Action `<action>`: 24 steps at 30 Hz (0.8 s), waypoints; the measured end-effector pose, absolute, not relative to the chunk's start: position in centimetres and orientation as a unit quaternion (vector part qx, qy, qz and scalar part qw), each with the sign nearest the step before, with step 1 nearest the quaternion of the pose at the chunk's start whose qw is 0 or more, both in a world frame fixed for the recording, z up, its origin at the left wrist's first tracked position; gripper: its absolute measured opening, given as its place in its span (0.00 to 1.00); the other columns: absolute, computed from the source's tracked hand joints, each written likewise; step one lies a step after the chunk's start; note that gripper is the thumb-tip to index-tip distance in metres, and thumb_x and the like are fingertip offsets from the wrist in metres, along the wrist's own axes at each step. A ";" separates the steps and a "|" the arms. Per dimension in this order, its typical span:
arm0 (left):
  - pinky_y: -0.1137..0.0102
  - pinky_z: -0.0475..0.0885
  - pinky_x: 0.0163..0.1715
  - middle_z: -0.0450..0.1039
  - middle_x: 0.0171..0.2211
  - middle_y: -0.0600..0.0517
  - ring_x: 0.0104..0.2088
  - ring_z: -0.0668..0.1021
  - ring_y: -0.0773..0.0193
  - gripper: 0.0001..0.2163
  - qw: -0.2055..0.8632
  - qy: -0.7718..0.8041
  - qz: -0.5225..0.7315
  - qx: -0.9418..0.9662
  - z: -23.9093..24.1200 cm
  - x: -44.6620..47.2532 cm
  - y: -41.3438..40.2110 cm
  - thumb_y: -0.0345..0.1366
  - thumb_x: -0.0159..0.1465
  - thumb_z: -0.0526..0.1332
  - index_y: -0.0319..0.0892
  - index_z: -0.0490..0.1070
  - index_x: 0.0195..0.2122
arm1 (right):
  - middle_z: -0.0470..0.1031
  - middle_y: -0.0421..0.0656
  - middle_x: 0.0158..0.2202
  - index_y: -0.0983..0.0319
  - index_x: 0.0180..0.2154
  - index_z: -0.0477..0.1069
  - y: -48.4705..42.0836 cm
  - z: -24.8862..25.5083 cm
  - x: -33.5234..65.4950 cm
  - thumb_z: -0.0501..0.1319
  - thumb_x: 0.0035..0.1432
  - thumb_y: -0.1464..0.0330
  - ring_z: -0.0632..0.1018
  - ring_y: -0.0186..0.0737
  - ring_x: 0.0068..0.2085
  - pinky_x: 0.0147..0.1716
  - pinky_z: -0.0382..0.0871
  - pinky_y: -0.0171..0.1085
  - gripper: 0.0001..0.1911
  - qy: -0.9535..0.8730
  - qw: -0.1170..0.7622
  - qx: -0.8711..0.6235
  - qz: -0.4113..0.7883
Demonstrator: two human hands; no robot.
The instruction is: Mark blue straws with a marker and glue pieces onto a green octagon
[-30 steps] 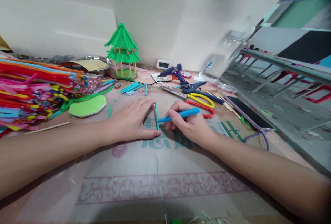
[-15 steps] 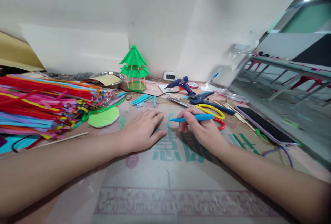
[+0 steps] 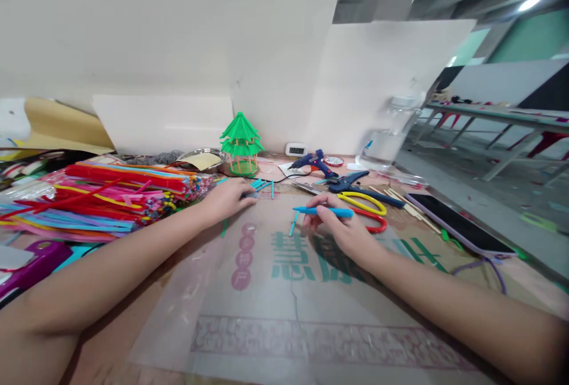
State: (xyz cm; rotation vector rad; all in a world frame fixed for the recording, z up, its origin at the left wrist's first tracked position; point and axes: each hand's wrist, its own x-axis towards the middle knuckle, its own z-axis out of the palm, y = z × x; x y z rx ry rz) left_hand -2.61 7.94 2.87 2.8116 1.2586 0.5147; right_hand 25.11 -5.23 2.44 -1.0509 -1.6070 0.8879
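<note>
In my right hand [image 3: 340,225] a blue pen [image 3: 332,212] is gripped, its tip pointing left. The tip is close to the top of a short blue stick [image 3: 292,226] lying on the printed cardboard [image 3: 249,331]; whether they touch, I cannot tell. My left hand [image 3: 229,200] is further left, beside a small pile of blue sticks [image 3: 263,186]. Its thumb and index finger are apart, and I see nothing between them; the other fingers are partly hidden. Another blue stick [image 3: 272,190] lies apart at the pile's right.
A green-roofed model pavilion [image 3: 240,147] stands at the back, near a small timer [image 3: 296,149]. Right of it lie a glue gun [image 3: 313,163], blue-handled cutters [image 3: 349,182], scissors [image 3: 370,200] and a phone [image 3: 457,225]. Bundled pipe cleaners [image 3: 111,195] fill the left.
My left hand has moved left and back, away from the single blue stick to the pile. My right hand still holds the pen by the stick. The camera view has tilted up.
</note>
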 end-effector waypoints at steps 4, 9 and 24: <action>0.58 0.73 0.55 0.81 0.43 0.43 0.49 0.80 0.50 0.07 0.019 0.399 0.184 0.898 1.4 -2.2 8.0 0.36 0.69 0.62 0.41 0.80 0.39 | 0.77 0.39 0.26 0.57 0.35 0.65 -5.7 2.5 24.9 0.61 0.69 0.56 0.78 0.38 0.28 0.32 0.72 0.37 0.14 -0.662 0.497 -0.457 0.325; 0.61 0.76 0.46 0.80 0.44 0.45 0.44 0.81 0.54 0.09 0.081 0.368 0.234 0.896 1.5 -0.9 4.6 0.36 0.72 0.57 0.41 0.73 0.48 | 0.80 0.42 0.31 0.59 0.40 0.71 -6.6 2.7 24.8 0.64 0.67 0.56 0.82 0.41 0.33 0.36 0.76 0.39 0.13 -0.666 0.529 -0.430 0.303; 0.61 0.76 0.45 0.80 0.42 0.46 0.43 0.81 0.55 0.08 0.169 0.327 0.272 0.889 1.3 0.7 0.8 0.37 0.72 0.57 0.42 0.72 0.46 | 0.85 0.47 0.35 0.61 0.43 0.75 -6.3 2.4 24.8 0.65 0.67 0.55 0.87 0.45 0.38 0.41 0.82 0.43 0.15 -0.659 0.517 -0.417 0.352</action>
